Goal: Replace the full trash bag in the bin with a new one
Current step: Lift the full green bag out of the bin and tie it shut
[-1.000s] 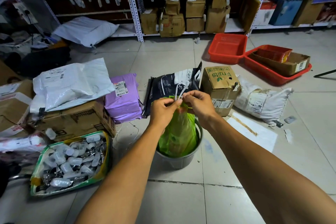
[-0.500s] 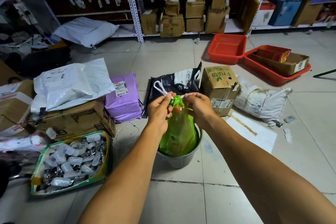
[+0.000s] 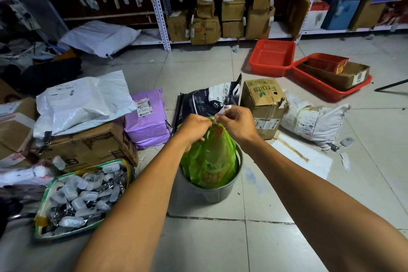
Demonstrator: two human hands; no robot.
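A full green trash bag stands in a small grey bin on the tiled floor, its top gathered into a peak. My left hand grips the gathered neck of the bag from the left. My right hand pinches the white drawstring at the very top of the bag. Both hands touch each other above the bin. The contents of the bag show only dimly through the plastic.
Cardboard boxes and white and purple parcels lie left of the bin. A black pouch and a fruit box stand behind it. A green tray of clips sits front left. Red baskets and shelves are at the back.
The white drawstring loops that stuck out between my hands have been pulled in tight. My left hand has dropped to the bag's neck while my right hand stays at the top.
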